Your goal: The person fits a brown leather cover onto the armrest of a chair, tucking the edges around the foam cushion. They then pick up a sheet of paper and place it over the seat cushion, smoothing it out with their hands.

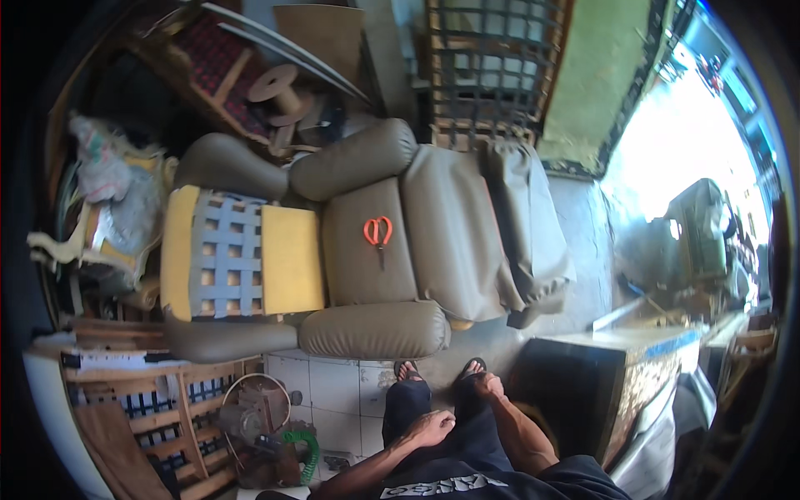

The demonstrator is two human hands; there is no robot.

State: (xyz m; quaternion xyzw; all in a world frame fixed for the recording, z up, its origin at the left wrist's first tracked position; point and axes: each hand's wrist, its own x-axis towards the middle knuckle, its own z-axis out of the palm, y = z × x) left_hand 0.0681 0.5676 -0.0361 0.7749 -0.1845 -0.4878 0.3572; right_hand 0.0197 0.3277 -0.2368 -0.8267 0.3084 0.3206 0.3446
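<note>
In front of my legs lies a reclined chair covered in grey-brown leatherette (454, 229). Orange-handled scissors (379, 233) rest on its middle section, handles toward the far side. My left hand (429, 427) is over my lap, its fingers curled together. Closed like a fist, my right hand (489, 386) hovers in front of my right leg. What either hand holds, if anything, is hidden. Both hands are apart from the chair, nearest to its padded near armrest (375, 331).
At the chair's left end, yellow foam (292, 260) flanks woven grey webbing (229, 254). A dark cabinet (575, 379) stands to my right. Left of my feet are a motor-like machine (258, 412) and a slatted wooden frame (187, 421). A spool (279, 96) sits behind the chair.
</note>
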